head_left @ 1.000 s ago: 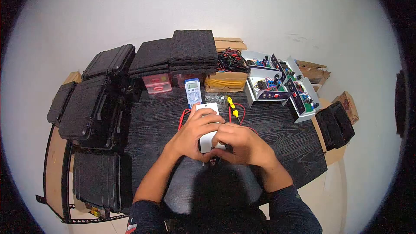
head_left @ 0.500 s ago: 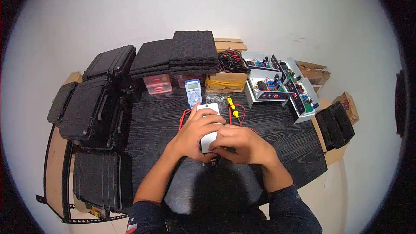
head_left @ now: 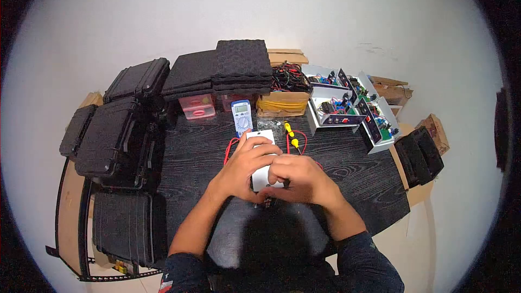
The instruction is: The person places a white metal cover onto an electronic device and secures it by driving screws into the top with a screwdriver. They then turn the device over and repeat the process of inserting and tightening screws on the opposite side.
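A white rectangular box or panel (head_left: 261,178) lies in front of me at the near side of the table, with a small dark hole near its far end. My left hand (head_left: 244,165) is wrapped over it from the left, fingers across its top. Curled at its near right corner is my right hand (head_left: 304,178), thumb and fingers pinched together. Whatever sits between those fingertips is hidden. Just below the panel's near end, small brass-coloured parts (head_left: 267,201) show. Beyond the panel stand a blue-and-white multimeter (head_left: 242,118) and yellow-tipped leads (head_left: 289,129) with red wire.
Black hard cases (head_left: 108,135) are stacked on the left. Black foam sheets (head_left: 242,59) rest on red drawers (head_left: 198,107) at the back. Beside them is a cardboard box of cables (head_left: 290,78). White open enclosures with circuit boards (head_left: 336,109) fill the right rear.
My right hand has shifted slightly, its fingers curling more tightly near the panel's corner. The left hand keeps its hold, and the panel stays in place.
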A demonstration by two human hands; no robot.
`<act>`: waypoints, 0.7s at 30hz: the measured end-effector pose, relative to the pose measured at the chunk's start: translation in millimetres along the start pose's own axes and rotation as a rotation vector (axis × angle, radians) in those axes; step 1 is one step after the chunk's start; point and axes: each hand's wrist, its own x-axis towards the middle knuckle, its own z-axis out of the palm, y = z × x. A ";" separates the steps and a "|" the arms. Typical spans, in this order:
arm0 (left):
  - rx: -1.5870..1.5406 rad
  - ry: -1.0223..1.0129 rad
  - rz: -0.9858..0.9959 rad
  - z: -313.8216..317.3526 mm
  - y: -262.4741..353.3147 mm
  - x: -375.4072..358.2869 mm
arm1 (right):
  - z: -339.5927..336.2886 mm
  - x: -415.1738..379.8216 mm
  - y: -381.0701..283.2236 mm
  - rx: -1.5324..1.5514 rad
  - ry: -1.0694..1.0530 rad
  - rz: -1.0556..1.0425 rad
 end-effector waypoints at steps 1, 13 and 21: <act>-0.006 -0.001 -0.004 0.4 -0.7 -1.1 | -2.5 1.4 3.8 0.079 0.010 0.073; 0.026 -0.056 -0.002 -4.5 2.6 -0.4 | 19.7 48.0 231.3 -0.350 -0.190 0.489; 0.018 -0.056 0.003 -4.1 0.6 -0.9 | 70.5 57.5 279.6 -0.699 -0.236 0.652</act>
